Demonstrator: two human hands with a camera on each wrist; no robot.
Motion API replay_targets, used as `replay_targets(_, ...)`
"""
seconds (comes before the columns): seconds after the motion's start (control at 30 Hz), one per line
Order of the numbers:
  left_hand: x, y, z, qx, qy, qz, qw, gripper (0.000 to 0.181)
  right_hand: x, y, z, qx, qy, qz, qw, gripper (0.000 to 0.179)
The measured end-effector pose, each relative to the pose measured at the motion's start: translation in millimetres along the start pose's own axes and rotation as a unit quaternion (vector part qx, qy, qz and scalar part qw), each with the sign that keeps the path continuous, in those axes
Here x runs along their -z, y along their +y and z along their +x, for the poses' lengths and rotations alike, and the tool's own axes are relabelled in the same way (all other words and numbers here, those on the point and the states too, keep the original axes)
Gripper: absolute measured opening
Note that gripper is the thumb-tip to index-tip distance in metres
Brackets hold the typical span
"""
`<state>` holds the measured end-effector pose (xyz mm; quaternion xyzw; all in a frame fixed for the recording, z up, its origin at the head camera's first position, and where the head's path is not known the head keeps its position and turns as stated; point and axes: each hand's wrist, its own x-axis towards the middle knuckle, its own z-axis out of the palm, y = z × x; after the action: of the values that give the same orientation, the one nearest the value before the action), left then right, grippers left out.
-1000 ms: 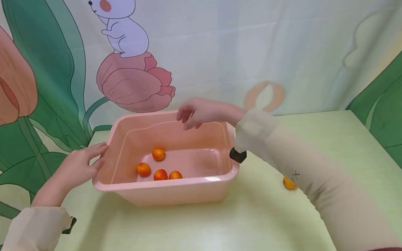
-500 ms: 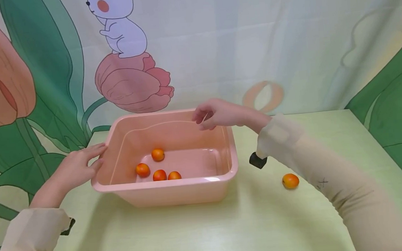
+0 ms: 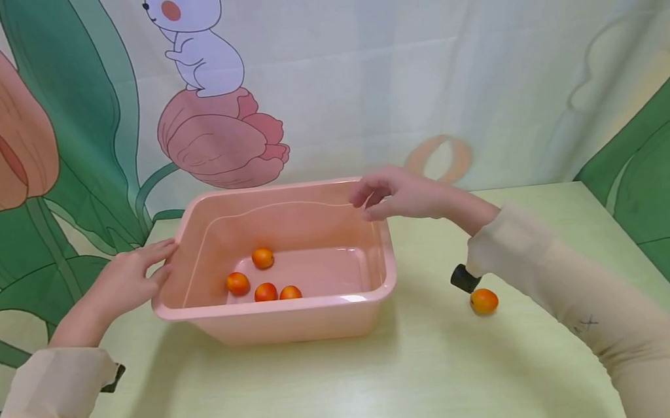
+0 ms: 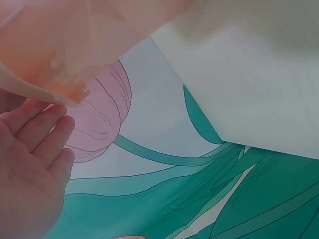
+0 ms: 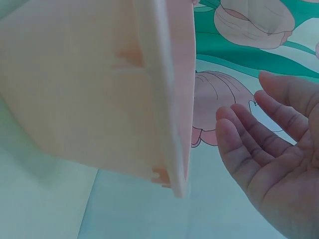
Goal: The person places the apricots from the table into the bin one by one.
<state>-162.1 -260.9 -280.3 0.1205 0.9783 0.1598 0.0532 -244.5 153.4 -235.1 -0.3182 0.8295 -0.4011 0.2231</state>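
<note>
A pink plastic tub (image 3: 297, 323) stands on the table in the head view, with several small round orange-red fruits (image 3: 263, 258) on its floor. My left hand (image 3: 130, 277) rests at the tub's left rim. In the left wrist view, that hand's straight fingertips (image 4: 62, 124) lie against the rim. Over the back right corner of the tub is my right hand (image 3: 399, 194), its fingers loosely bent. The right wrist view shows that palm holding nothing, apart from the tub's rim (image 5: 164, 99). Another orange-red fruit (image 3: 484, 301) lies on the table right of the tub, below the right wrist.
The pale green table (image 3: 349, 385) reaches back to a hanging cloth (image 3: 337, 90) printed with tulips and a white animal. A small black device (image 3: 465, 278) is worn at the right cuff, close above the loose fruit in the head view.
My right hand has moved rightward from above the tub's back to its right corner. The fruit on the table, partly covered by the sleeve before, now shows whole. My left hand stays put.
</note>
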Motion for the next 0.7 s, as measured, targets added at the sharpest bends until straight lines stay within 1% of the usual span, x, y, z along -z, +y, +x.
replay_targets(0.13, -0.9, -0.6, 0.3, -0.006, 0.006, 0.005, 1.0000, 0.047, 0, 4, -11.4, 0.005, -0.007, -0.005, 1.0000, 0.028)
replay_targets(0.27, -0.7, -0.7, 0.3, -0.005, 0.004, 0.003, 1.0000, 0.047, 1, 8, -22.2, 0.006, -0.002, -0.009, 0.9999, 0.029)
replay_targets(0.4, -0.3, -0.7, 0.0, -0.001, 0.001, 0.000, 1.0000, 0.048, 5, 15, -31.2, -0.005, 0.005, -0.014, 0.9999, 0.030)
replay_targets(0.57, -0.1, -0.8, 0.0, -0.003, 0.002, 0.003, 1.0000, 0.048, 8, 26, -42.1, -0.030, 0.016, -0.014, 0.9993, 0.029)
replay_targets(0.7, -0.1, -0.7, 0.0, -0.003, 0.000, 0.004, 1.0000, 0.048, 9, 36, -50.6, -0.036, 0.023, -0.008, 0.9991, 0.029)
